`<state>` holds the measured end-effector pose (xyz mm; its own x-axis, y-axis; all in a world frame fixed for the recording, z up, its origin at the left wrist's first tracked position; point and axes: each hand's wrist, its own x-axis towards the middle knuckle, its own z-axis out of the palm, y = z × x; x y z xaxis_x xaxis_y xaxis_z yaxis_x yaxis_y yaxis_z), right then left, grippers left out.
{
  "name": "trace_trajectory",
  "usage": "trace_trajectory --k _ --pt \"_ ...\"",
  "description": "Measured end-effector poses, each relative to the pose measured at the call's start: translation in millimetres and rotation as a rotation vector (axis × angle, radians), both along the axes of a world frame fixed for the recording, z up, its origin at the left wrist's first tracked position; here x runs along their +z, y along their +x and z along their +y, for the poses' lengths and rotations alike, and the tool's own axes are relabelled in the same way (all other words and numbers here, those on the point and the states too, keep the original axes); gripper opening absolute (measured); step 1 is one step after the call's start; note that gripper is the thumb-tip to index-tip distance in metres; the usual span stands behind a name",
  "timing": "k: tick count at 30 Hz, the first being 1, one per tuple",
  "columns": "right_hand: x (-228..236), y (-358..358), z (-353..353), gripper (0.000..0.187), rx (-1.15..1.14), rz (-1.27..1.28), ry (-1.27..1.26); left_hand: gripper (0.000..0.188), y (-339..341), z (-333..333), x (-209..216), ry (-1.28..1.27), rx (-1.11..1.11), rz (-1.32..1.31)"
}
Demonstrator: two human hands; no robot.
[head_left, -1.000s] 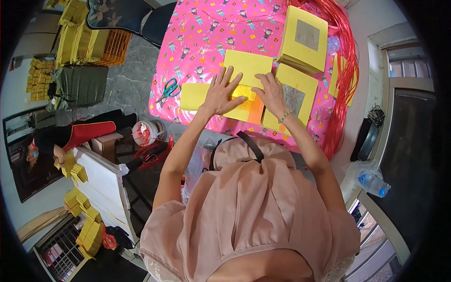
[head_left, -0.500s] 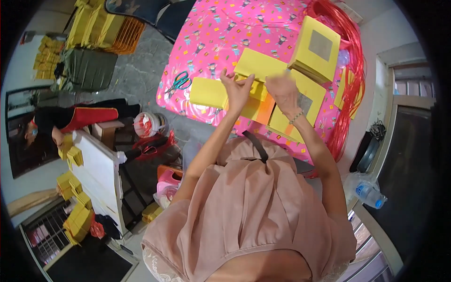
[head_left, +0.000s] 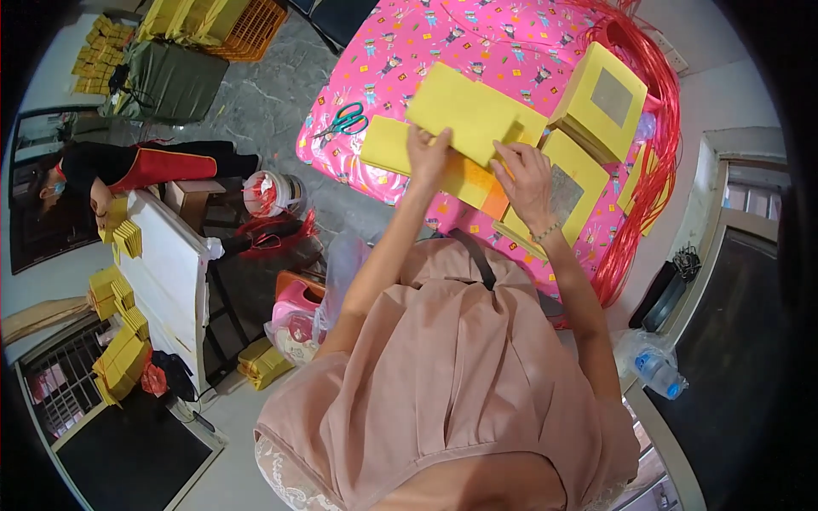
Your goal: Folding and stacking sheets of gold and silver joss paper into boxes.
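L hand [head_left: 428,157] w/ fingers pinching yellow rect. paper sheet [head_left: 460,111], R hand [head_left: 528,180] at its corner, grip can't tell, above pink cartoon-print surface [head_left: 417,41].

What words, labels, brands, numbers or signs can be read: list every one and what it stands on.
Nothing can be read with certainty.
Pink tablecloth: small printed marks, too small to read.
Bottle: bluish markings, too small and blurred.
Held yellow paper: no lettering visible.
Yellow stack: grey square on top, nothing legible.
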<state>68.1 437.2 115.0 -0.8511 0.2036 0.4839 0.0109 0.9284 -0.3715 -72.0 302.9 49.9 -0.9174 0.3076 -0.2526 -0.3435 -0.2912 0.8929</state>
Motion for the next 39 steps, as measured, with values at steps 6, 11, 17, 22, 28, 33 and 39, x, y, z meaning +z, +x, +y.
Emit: trace_trajectory --k 6,11,17,22,28,33,39 --pt "-13 25 -1 0.03 -0.087 -0.106 -0.167 0.039 -42 -100 -15 -0.115 0.121 -0.109" --pt "-25 34 -5 0.029 -0.11 -0.152 -0.167 0.033 -37 -128 -70 -0.021 0.14 -0.289" --pt "-34 42 -2 0.03 -0.118 -0.185 -0.169 0.024 -24 -111 -92 -0.141 0.137 -0.252" --pt "-31 38 -5 0.03 -0.096 -0.181 -0.149 0.027 -29 -114 -126 -0.376 0.161 -0.114" --pt "-27 39 -5 0.03 -0.097 -0.222 -0.151 0.034 -24 -104 -128 -0.531 0.304 -0.064" --pt "-26 42 -4 0.03 -0.105 -0.232 -0.161 0.049 -20 -100 -122 -0.739 0.291 -0.039" --pt "-7 46 -9 0.031 -0.088 -0.214 -0.193 0.068 -14 -97 -108 -0.892 0.334 0.173"
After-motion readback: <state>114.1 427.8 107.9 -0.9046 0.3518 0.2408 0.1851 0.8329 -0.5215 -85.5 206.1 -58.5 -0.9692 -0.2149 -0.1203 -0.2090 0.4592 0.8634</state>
